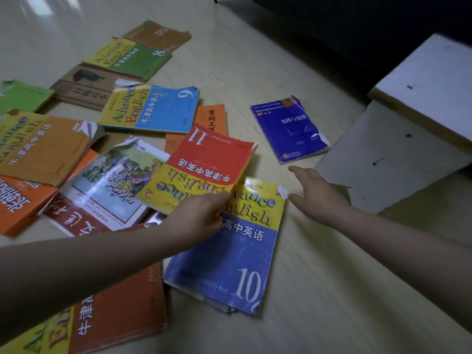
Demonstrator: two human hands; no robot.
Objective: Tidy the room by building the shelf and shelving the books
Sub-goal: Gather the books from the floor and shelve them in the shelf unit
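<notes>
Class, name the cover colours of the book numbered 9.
Book 9 is yellow and light blue; head view.

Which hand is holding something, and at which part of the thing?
The left hand pinches the red book 11 at its near yellow corner. The right hand is open and holds nothing.
</notes>
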